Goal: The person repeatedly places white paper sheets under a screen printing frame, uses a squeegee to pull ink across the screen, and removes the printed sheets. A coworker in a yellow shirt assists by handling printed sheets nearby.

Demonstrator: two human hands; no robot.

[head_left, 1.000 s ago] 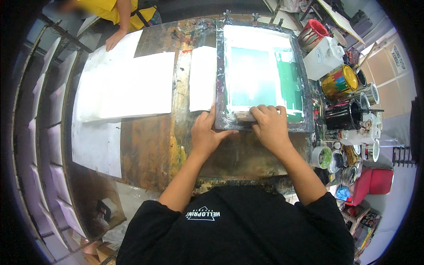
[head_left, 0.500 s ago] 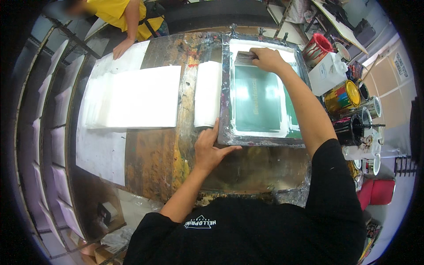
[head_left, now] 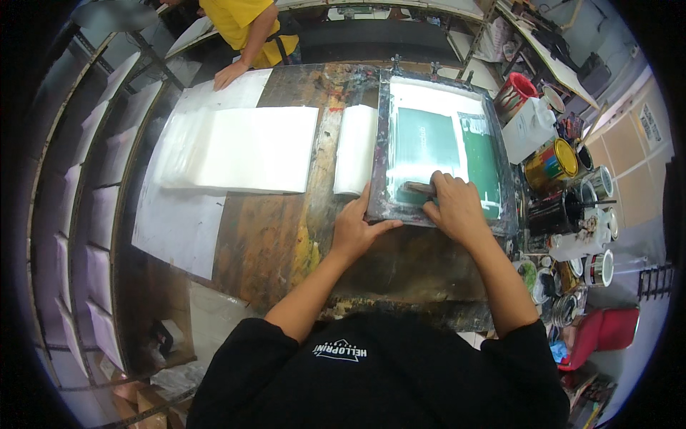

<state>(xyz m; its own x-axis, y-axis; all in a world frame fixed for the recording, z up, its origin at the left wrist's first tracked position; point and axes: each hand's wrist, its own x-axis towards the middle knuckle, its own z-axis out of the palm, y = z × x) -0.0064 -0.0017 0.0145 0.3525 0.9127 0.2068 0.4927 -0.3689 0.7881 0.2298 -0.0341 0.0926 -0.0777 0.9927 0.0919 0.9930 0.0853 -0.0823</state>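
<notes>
Head view, looking down on a paint-stained tabletop (head_left: 271, 236).

Right hand (head_left: 454, 207): fingers curled down over a squeegee (head_left: 420, 188), gripping it at the near end of the printing screen (head_left: 439, 154). Half a second ago this hand was stretched to the far edge of the screen; it has come back to the near edge, roughly where it was a second ago.

Left hand (head_left: 357, 229): fingers spread fairly wide, pressed flat on the near left corner of the screen's frame, thumb along the near rail. It stays on that corner as before.

Printing screen: grey frame, green mesh with a white far band, lying flat at the right of centre.

Folded white sheet (head_left: 355, 149): just beside the screen's left rail.

Stack of white sheets (head_left: 243, 149): further left, on a larger white paper.

Paint cans (head_left: 554, 161): clustered at the right edge beside a white jug (head_left: 527, 129) and a red bucket (head_left: 516, 93).

Another person's hand (head_left: 230, 74): resting on the far left of the tabletop, yellow shirt above it.
</notes>
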